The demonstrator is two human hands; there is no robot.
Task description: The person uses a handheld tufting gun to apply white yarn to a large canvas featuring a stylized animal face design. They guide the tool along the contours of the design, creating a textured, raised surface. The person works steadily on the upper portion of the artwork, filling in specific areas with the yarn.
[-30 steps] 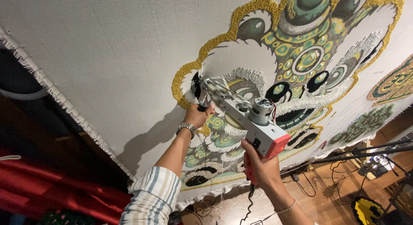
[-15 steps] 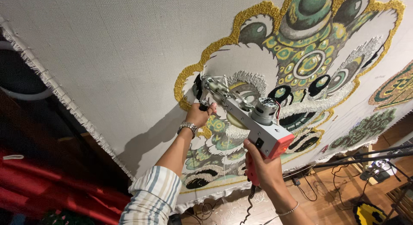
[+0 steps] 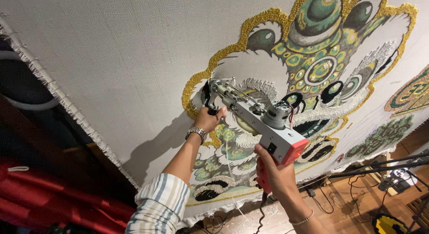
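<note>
Tufting gun (image 3: 259,122): grey metal body with red rear end, lying at the centre of the frame, its tip pressing against the cloth (image 3: 111,59). Left hand (image 3: 209,120): fingers clenching the gun's front grip; a metal watch (image 3: 195,133) and striped sleeve (image 3: 158,207) showing on that arm. Right hand (image 3: 275,173): fingers wrapping around the red rear handle, a thin bracelet (image 3: 301,219) sitting at the wrist. Cloth: stretching across most of the frame, frayed edge running down the left, carrying a gold, green and white pattern (image 3: 321,59) at upper right. Cord (image 3: 261,214): hanging below the handle. Cables (image 3: 357,185): trailing over the wooden floor at lower right.
</note>
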